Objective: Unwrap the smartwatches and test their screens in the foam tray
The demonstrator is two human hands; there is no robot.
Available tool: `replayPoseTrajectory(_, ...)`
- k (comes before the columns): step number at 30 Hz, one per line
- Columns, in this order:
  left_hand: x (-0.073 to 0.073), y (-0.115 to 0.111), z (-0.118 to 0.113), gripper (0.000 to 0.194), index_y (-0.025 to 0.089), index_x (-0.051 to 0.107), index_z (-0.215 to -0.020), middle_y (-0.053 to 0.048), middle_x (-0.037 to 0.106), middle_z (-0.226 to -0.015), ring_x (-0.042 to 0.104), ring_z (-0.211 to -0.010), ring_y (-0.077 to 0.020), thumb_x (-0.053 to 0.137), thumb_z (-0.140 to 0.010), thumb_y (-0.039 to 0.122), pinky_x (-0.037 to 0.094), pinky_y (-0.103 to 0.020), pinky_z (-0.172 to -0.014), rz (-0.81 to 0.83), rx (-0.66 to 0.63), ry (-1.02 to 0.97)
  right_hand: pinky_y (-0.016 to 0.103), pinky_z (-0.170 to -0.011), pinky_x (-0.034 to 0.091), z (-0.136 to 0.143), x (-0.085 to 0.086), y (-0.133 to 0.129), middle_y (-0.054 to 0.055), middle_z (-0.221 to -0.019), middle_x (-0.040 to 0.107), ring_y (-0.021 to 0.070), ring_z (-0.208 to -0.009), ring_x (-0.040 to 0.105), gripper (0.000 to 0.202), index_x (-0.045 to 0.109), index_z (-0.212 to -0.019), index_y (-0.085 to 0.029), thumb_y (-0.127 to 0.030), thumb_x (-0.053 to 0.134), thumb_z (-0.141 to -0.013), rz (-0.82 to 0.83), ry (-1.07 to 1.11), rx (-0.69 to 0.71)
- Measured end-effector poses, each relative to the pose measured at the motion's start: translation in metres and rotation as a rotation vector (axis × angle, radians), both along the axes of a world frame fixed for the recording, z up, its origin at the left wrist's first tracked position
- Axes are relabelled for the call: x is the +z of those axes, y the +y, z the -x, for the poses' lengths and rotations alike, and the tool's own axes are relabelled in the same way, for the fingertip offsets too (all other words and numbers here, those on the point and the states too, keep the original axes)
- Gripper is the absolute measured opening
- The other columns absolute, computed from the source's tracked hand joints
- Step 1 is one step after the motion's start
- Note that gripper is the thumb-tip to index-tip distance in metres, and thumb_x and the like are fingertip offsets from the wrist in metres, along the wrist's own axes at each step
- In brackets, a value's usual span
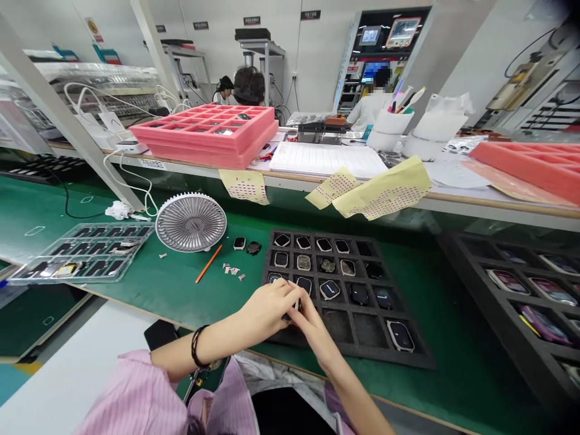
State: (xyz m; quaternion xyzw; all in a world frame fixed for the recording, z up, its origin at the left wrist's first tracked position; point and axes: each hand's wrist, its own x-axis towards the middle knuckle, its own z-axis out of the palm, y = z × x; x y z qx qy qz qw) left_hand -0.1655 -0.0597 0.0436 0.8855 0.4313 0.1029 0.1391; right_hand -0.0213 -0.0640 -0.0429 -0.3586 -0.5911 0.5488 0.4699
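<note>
Both hands meet over the lower left of a black foam tray (396,308) that holds several square watch bodies. My left hand (270,307), with a black band at the wrist, has its fingers wrapped round a small dark watch body (290,313). Against it, my right hand (310,320) presses its closed fingers on the same piece, which is mostly hidden. A light-framed watch (400,335) lies in the tray's lower right compartment. Two more small watch pieces (239,243) rest on the green table, left of the tray.
A white round fan (191,222), an orange stick (209,264) and small paper bits (232,270) are to the left. Beyond them lies a clear plastic tray (136,257). Another foam tray (480,302) stands right. Pink foam trays (194,145) sit on the shelf. People are in the background.
</note>
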Motion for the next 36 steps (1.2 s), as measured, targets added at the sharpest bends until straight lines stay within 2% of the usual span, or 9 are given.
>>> replayPoseTrajectory(3,0.0,-0.002,-0.002,0.051,0.016,0.046,-0.12,-0.013,0.059,-0.113,0.05,-0.109,-0.0288,0.061,-0.072,0.004,0.045,-0.038,-0.088,-0.02,0.01,0.01,0.038,-0.095,0.049,0.015,0.002,0.0,0.009,-0.127,0.058,0.0241,-0.123,0.051,0.042,0.054,-0.124,-0.024,-0.04,0.059,-0.086,0.045,0.046,-0.076)
replayPoseTrajectory(8,0.009,0.018,0.05,0.05,0.023,0.044,-0.126,-0.008,0.052,-0.125,0.049,-0.114,-0.0226,0.065,-0.081,0.03,0.043,-0.032,-0.094,0.187,-0.127,-0.173,0.028,-0.054,0.052,0.011,0.017,0.004,0.004,-0.088,0.065,0.0181,-0.07,0.063,0.028,0.057,-0.112,-0.023,-0.037,0.057,-0.087,0.408,0.371,0.06)
replayPoseTrajectory(10,0.003,0.032,0.084,0.025,0.021,0.053,-0.113,-0.007,0.056,-0.116,0.052,-0.108,-0.0211,0.05,-0.091,0.032,0.044,-0.033,-0.092,0.135,0.082,-0.163,0.027,-0.049,0.047,0.003,0.022,0.007,0.003,-0.08,0.064,0.0162,-0.06,0.059,0.027,0.057,-0.11,-0.022,-0.036,0.055,-0.087,0.472,0.481,0.107)
replayPoseTrajectory(12,-0.011,0.044,0.115,0.019,0.018,0.059,-0.099,-0.009,0.06,-0.105,0.054,-0.103,-0.024,0.045,-0.091,0.028,0.043,-0.038,-0.091,0.045,0.313,-0.03,0.027,-0.046,0.044,-0.005,0.025,0.01,0.004,-0.08,0.063,0.0164,-0.059,0.057,0.028,0.058,-0.109,-0.021,-0.037,0.05,-0.088,0.496,0.529,0.135)
replayPoseTrajectory(16,-0.039,0.054,0.145,0.02,0.018,0.062,-0.098,-0.008,0.06,-0.104,0.056,-0.098,-0.0239,0.047,-0.089,0.029,0.044,-0.035,-0.085,0.058,0.319,0.059,0.027,-0.044,0.039,-0.009,0.028,0.013,0.006,-0.077,0.062,0.0164,-0.055,0.052,0.031,0.06,-0.107,-0.02,-0.039,0.044,-0.089,0.559,0.572,0.176)
replayPoseTrajectory(21,-0.05,0.052,0.137,0.019,0.017,0.063,-0.1,-0.007,0.063,-0.105,0.055,-0.096,-0.0217,0.05,-0.091,0.027,0.04,-0.031,-0.082,0.012,0.179,0.115,0.026,-0.044,0.036,-0.007,0.034,0.012,0.006,-0.076,0.062,0.0154,-0.053,0.05,0.03,0.062,-0.104,-0.019,-0.038,0.047,-0.086,0.648,0.61,0.163)
replayPoseTrajectory(29,-0.064,0.045,0.128,0.029,0.013,0.062,-0.089,-0.012,0.064,-0.089,0.056,-0.08,-0.0212,0.034,-0.097,0.016,0.035,-0.033,-0.073,-0.168,0.138,0.284,0.027,-0.043,0.038,-0.006,0.039,0.011,0.007,-0.076,0.063,0.016,-0.052,0.051,0.032,0.063,-0.105,-0.018,-0.038,0.046,-0.087,0.592,0.585,0.13)
replayPoseTrajectory(32,-0.053,0.04,0.112,0.025,0.014,0.063,-0.088,-0.012,0.067,-0.091,0.059,-0.084,-0.0224,0.04,-0.095,0.019,0.037,-0.034,-0.075,-0.124,0.257,0.074,0.027,-0.042,0.038,-0.005,0.038,0.01,0.007,-0.077,0.063,0.0164,-0.053,0.052,0.031,0.062,-0.106,-0.018,-0.038,0.046,-0.088,0.563,0.593,0.125)
replayPoseTrajectory(36,-0.026,0.023,0.07,0.024,0.018,0.067,-0.088,-0.007,0.07,-0.091,0.061,-0.084,-0.0203,0.051,-0.09,0.035,0.042,-0.028,-0.07,0.121,0.44,-0.56,0.028,-0.044,0.04,-0.001,0.038,0.008,0.007,-0.083,0.065,0.0176,-0.056,0.055,0.031,0.058,-0.112,-0.021,-0.038,0.043,-0.09,0.435,0.55,0.099)
